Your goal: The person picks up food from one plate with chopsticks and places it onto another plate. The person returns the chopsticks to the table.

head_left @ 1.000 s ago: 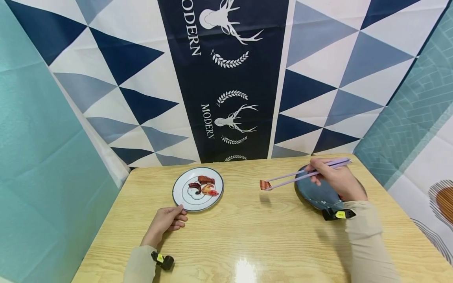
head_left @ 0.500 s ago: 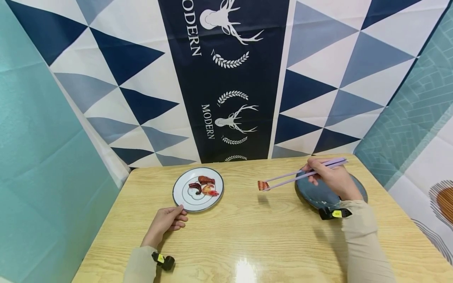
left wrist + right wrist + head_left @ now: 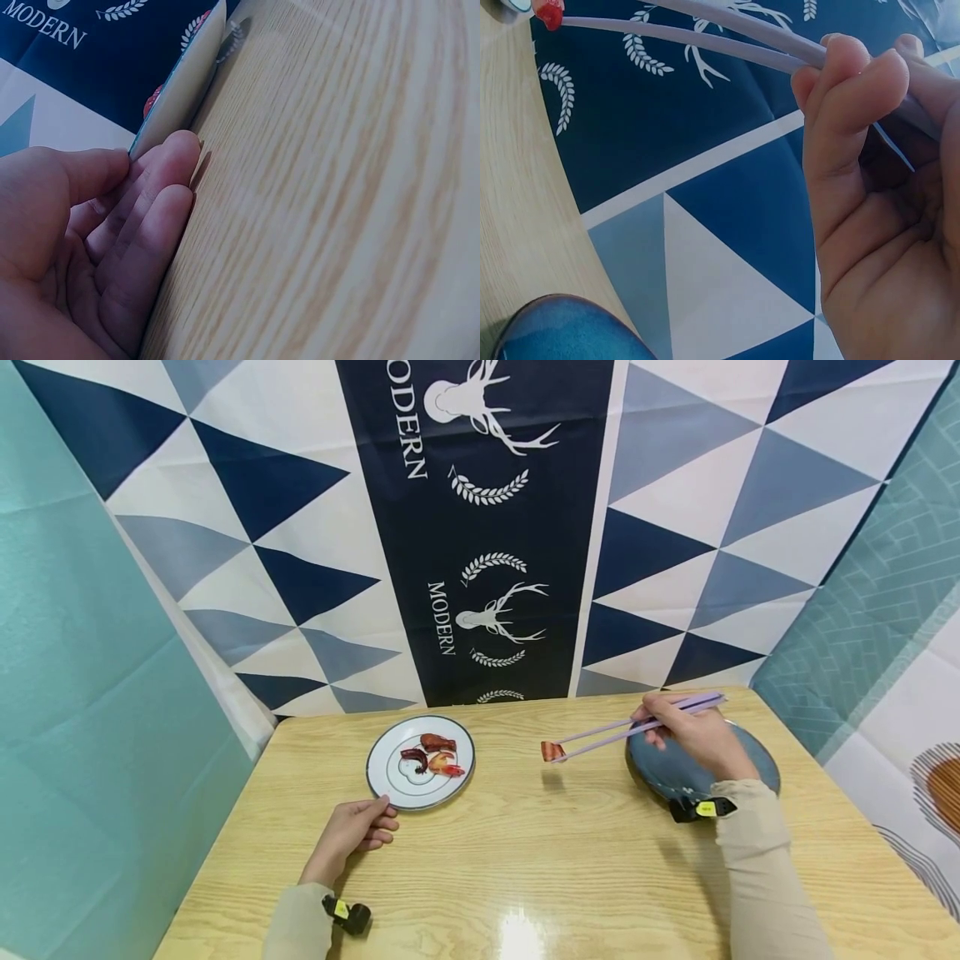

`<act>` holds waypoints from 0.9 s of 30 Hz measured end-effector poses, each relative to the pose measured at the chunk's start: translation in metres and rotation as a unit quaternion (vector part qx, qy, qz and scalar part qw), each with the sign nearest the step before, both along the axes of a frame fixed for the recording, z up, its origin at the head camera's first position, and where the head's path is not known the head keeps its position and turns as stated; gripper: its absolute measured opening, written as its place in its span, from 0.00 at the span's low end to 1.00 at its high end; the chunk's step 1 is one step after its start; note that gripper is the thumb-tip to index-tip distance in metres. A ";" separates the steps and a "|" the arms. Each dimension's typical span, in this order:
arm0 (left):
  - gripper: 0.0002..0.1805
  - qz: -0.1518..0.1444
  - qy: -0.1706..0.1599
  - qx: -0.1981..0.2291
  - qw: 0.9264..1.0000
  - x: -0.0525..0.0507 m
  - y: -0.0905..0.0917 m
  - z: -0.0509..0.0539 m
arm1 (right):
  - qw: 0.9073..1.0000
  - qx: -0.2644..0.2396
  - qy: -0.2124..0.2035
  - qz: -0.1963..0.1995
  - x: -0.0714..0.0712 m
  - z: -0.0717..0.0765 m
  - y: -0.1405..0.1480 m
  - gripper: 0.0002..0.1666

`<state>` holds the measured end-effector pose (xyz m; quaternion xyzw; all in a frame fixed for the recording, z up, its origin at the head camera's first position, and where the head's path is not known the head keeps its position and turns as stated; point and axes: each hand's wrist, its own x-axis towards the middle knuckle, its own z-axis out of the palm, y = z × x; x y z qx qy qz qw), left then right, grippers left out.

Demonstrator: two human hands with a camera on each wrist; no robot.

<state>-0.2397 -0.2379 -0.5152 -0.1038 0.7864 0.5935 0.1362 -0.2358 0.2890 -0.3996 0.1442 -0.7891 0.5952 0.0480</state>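
While left fingers (image 3: 154, 232) pinch the white plate (image 3: 408, 795), right fingers (image 3: 847, 127) grip lilac chopsticks (image 3: 761, 30) holding a striped food piece (image 3: 552, 752)

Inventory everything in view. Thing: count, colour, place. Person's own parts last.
table: 1, light wood, lower head view
white plate: 1, white with dark rim, table left
food pieces: 3, brown, dark red, orange, on white plate
blue plate: 1, blue, table right
chopsticks: 2, lilac, raised over table
striped piece: 1, red-brown, at chopstick tips
backdrop: 1, navy, blue and white, behind table
side hangings: 2, teal, some white, left and right
wrist devices: 2, black-yellow, one per wrist
sleeves: 2, beige, lower edge
left hand: 1, bare, gripping white plate's rim
right hand: 1, bare, holding chopsticks
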 end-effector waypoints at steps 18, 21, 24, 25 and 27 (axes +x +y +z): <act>0.22 0.001 0.002 -0.002 1.000 -0.001 0.001 0.000 | 1.000 -0.005 -0.005 -0.001 -0.006 -0.002 -0.014 0.26; 0.22 0.001 0.004 -0.001 1.000 -0.001 0.001 0.000 | 1.000 -0.009 -0.015 0.005 -0.008 -0.003 -0.017 0.26; 0.22 0.002 0.005 -0.001 1.000 0.000 0.000 -0.001 | 1.000 -0.006 -0.017 0.009 -0.009 -0.004 -0.021 0.26; 0.22 0.002 0.006 -0.001 1.000 0.000 0.000 -0.001 | 1.000 -0.007 -0.016 0.009 -0.009 -0.004 -0.022 0.26; 0.23 0.001 0.006 -0.001 1.000 0.000 0.001 -0.001 | 1.000 -0.010 -0.013 0.010 -0.009 -0.005 -0.025 0.26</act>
